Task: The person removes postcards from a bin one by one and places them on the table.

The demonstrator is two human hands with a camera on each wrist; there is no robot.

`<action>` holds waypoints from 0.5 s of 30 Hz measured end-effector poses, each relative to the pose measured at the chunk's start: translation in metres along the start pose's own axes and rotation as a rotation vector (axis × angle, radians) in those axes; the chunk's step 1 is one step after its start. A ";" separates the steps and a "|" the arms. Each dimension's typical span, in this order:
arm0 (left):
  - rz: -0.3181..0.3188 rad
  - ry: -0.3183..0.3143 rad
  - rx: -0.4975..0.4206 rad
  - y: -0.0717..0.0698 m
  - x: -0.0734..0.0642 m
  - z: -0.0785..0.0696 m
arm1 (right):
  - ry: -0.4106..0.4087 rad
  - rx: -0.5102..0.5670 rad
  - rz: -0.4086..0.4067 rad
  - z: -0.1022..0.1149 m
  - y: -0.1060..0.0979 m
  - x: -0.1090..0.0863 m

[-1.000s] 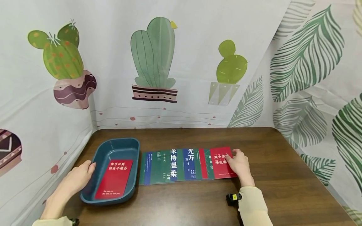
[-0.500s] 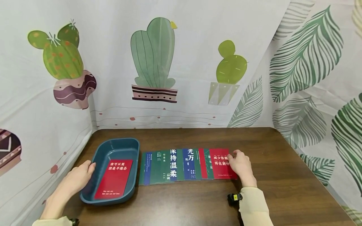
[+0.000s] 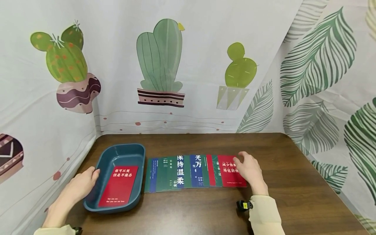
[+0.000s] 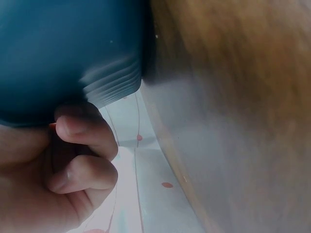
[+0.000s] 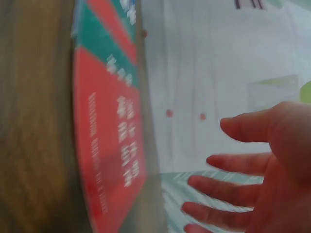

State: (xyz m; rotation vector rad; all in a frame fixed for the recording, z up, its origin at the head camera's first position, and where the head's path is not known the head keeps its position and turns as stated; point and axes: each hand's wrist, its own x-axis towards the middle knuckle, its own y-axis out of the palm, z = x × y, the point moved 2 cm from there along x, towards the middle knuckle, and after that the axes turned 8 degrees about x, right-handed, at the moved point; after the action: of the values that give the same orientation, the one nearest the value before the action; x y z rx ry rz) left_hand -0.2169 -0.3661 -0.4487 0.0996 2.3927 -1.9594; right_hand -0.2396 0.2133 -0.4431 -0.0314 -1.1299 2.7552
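My left hand [image 3: 79, 185] grips the left rim of a blue plastic basin [image 3: 124, 152]. In the left wrist view its fingers [image 4: 82, 128] curl at the basin's edge. A red card [image 3: 118, 187] with white lettering lies inside. To the right, overlapping green, blue and red cards [image 3: 164, 174] form a row on the table. A red card [image 3: 230, 178] tops the right end. Above that card's right edge, my right hand [image 3: 251, 169] holds nothing. The right wrist view shows its fingers [image 5: 226, 187] spread apart, away from the red card [image 5: 104, 145].
The brown wooden table [image 3: 188, 212] extends in front of the cards and to the right. A white cloth [image 3: 202, 65] printed with cacti and leaves hangs behind and beside it. A black wrist camera [image 3: 243, 205] is on the right wrist.
The end red card shifted slightly left and down, into line with the row. My right hand then let go of it and its fingers spread. The left hand and basin stay put.
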 end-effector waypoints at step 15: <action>-0.038 0.023 -0.009 0.002 -0.001 0.001 | -0.364 0.151 -0.106 0.077 0.015 -0.027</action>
State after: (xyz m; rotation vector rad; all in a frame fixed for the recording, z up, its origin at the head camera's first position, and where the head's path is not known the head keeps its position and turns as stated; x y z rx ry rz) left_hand -0.2154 -0.3665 -0.4502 0.0777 2.4348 -1.9739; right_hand -0.2215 0.1453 -0.4001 0.5518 -0.9579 2.8100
